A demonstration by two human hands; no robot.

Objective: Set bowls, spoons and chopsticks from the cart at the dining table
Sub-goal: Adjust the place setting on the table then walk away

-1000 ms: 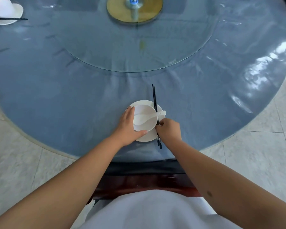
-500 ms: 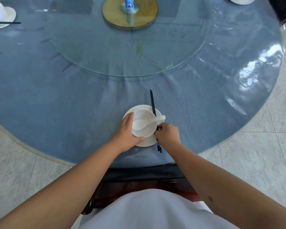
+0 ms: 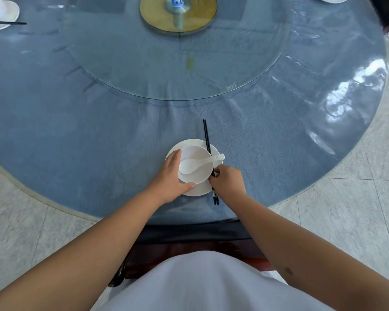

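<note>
A round bench [image 3: 99, 135] under a blue cloth and clear cover fills the view, with pale floor tiles [image 3: 357, 221] around it and a glass turntable [image 3: 144, 63] at its middle. Near the edge a white plate [image 3: 198, 191] carries a white bowl [image 3: 195, 176], and a white spoon [image 3: 199, 164] lies in the bowl with its handle pointing right. The left hand [image 3: 171, 176] cups the bowl's left side, thumb along the near rim. Just right of that grip, the right hand [image 3: 228, 180] pinches black chopsticks [image 3: 207, 140], which lie across the plate's right edge, tips reaching away beyond the hand. Far left, another white plate [image 3: 7, 14] holds chopsticks too.
</note>
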